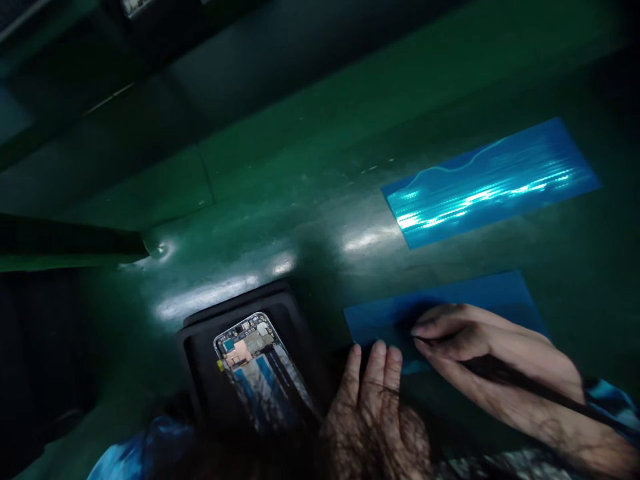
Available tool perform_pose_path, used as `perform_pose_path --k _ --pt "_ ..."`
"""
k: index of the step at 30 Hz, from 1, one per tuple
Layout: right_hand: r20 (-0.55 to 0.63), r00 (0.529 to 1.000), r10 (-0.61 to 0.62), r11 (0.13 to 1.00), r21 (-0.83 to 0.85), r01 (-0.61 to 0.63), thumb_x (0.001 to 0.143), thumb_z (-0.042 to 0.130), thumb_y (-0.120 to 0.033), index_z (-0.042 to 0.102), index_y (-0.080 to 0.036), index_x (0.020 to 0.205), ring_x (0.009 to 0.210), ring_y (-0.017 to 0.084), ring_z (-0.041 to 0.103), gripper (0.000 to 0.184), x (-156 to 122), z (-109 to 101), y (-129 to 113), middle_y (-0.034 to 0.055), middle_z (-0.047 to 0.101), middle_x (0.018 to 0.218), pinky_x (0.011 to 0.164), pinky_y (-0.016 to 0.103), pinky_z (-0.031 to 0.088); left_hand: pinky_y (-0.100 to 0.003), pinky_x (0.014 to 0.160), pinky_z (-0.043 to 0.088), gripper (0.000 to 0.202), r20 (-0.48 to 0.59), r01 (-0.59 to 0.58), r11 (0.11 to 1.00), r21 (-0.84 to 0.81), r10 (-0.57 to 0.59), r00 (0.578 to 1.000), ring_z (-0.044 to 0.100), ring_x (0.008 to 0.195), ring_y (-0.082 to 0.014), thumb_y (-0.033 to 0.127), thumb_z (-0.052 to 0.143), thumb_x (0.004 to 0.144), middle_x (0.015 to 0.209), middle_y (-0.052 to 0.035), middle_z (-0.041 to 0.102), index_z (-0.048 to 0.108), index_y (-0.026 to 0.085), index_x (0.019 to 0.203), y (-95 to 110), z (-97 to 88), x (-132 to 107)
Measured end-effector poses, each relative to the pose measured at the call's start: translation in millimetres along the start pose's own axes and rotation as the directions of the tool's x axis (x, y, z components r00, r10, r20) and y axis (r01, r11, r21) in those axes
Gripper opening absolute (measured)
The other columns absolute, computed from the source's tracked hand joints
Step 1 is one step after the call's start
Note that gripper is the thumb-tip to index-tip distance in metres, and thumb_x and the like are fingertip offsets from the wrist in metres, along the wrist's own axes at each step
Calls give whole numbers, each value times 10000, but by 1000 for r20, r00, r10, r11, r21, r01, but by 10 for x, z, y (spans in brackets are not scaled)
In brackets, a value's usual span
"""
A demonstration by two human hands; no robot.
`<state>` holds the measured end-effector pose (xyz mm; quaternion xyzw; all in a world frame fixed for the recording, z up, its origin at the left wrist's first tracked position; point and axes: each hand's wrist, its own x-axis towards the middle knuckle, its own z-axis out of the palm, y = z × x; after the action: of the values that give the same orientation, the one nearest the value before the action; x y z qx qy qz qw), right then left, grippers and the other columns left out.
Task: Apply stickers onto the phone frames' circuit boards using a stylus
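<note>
My left hand [377, 410] lies with its fingers stretched out, the tips at the near edge of a flat blue sheet [493, 293]. Over that same sheet, my right hand [463, 340] is closed, thumb and fingers pinched together. A small dark bit shows at its fingertips, too unclear to name. To the left of my hands, an opened phone [255, 363] with bare circuit board and blue strips sits in a black tray [200, 373]. Dark blurred strands cross the near part of the view, hiding the phone's lower end.
A second blue sheet [495, 187], shiny and ribbed, lies farther back on the green work surface [280, 207]. At the left, a dark bar [75, 243] reaches in over the surface. Dark equipment stands along the back left.
</note>
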<state>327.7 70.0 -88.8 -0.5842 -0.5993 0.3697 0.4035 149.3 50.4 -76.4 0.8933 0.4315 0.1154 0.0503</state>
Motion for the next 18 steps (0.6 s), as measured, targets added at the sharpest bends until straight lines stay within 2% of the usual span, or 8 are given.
perform_pose_path --k 4,8,12,18 --pt "14 998 -60 998 -6 60 887 704 -188 645 -321 797 759 198 778 171 -32 -9 63 -3 747 817 668 254 642 -315 844 588 360 -9 -5 1000 -1 5 1000 617 1047 -184 223 403 785 1149 11 613 457 204 429 -12 6 -15" --pt "11 997 -72 997 -8 72 924 685 -209 637 -313 794 766 183 771 173 -35 -6 72 1 738 821 693 239 635 -333 915 553 345 -17 -7 1000 -13 7 1000 595 1081 -188 230 363 816 1193 6 581 533 211 517 -7 43 -56" --pt "17 997 -71 997 0 71 922 695 -203 635 -308 801 782 174 769 171 -43 -14 69 1 737 824 717 223 628 -334 902 559 324 -18 -11 1000 -19 11 1000 569 1116 -185 213 346 825 1204 -4 571 584 214 606 -17 64 -59" --pt "-1 997 -82 997 -2 82 971 656 -273 613 -313 791 760 180 762 190 -33 3 51 1 727 797 690 235 634 -340 906 553 331 -21 -5 1000 -21 5 1000 557 1130 -182 225 342 828 1228 -9 551 584 214 603 1 84 -75"
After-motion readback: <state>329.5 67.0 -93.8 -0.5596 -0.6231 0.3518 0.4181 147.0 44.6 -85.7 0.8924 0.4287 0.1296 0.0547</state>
